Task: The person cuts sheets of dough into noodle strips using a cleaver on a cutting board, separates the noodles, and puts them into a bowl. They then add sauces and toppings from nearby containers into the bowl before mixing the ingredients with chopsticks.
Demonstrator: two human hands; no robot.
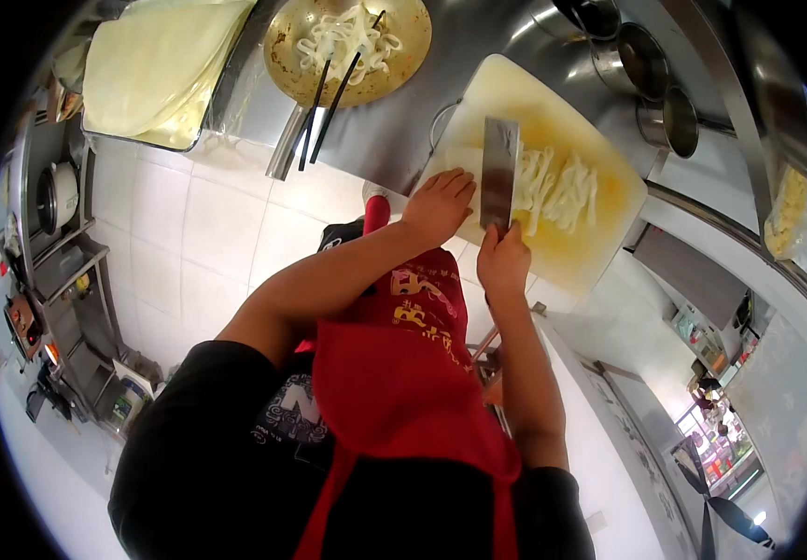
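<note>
My right hand [504, 252] is closed around the handle of a cleaver [499, 173], whose broad blade stands over the cutting board [506, 84]. My left hand [441, 205] presses bent fingers onto a pale folded noodle sheet [465, 161], just left of the blade. That sheet is partly hidden under the fingers and hard to tell from the board. To the right of the blade lie cut wide white noodles [567, 193] in loose strips. The yellow-stained board sits at a slant on the steel counter.
Left of the board, a wok [282, 56] holds more white noodles [352, 42], with black chopsticks [333, 107] across its rim. A stack of pale sheets [156, 70] lies on a tray further left. Metal pots [641, 61] stand behind the board at the right.
</note>
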